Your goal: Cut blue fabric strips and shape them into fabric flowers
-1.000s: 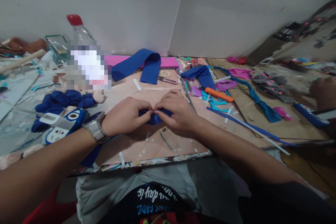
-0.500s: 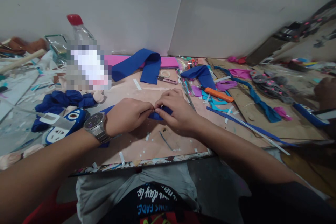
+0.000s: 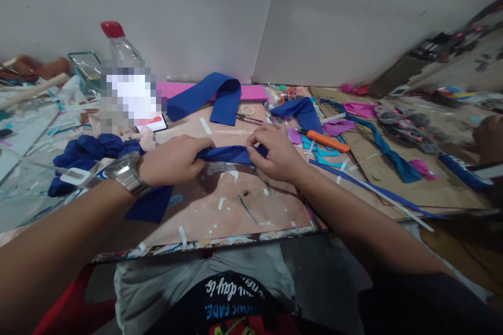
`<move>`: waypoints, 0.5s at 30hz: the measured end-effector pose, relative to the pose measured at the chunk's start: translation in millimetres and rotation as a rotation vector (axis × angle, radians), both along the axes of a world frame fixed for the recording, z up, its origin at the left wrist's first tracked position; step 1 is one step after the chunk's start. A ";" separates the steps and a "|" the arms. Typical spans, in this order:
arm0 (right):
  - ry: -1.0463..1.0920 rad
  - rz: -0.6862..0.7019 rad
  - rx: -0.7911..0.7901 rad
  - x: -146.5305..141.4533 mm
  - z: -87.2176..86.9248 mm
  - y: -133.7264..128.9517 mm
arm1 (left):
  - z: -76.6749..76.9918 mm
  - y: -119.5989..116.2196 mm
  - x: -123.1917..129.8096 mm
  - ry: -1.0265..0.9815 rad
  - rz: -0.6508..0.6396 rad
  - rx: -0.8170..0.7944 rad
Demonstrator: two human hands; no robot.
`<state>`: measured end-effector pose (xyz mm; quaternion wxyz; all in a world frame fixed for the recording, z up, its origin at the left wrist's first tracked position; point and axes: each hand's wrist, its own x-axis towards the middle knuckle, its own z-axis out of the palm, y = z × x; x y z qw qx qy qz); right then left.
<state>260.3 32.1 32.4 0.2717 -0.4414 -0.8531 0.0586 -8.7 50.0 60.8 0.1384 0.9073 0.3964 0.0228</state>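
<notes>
Between my two hands a blue fabric strip (image 3: 228,154) is stretched out just over the tabletop. My left hand (image 3: 175,159), with a metal watch (image 3: 128,174) on its wrist, is closed on the strip's left part. My right hand (image 3: 277,152) pinches it on the right between thumb and fingers. A wider piece of blue fabric (image 3: 151,204) hangs below my left wrist onto the table; whether it joins the held strip is hidden. Behind my hands, another blue strip (image 3: 204,94) lies folded over flat pink material (image 3: 253,93).
An orange cutter (image 3: 328,141) lies to the right, near a thin blue strip (image 3: 365,186) and cardboard (image 3: 363,152). At left are gathered blue fabric (image 3: 98,147), a red-capped bottle (image 3: 112,30) and a phone (image 3: 157,124). At far right a hand (image 3: 487,138) shows.
My hands have moved apart, the left going leftward and slightly up, the right rightward and up. More of the blue strip now shows between them, and more blue fabric below my left wrist.
</notes>
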 end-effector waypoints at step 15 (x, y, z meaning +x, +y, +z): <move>-0.069 -0.155 -0.043 19.3 -7.1 20.8 | 11.8 24.8 -36.9 0.182 0.027 -0.019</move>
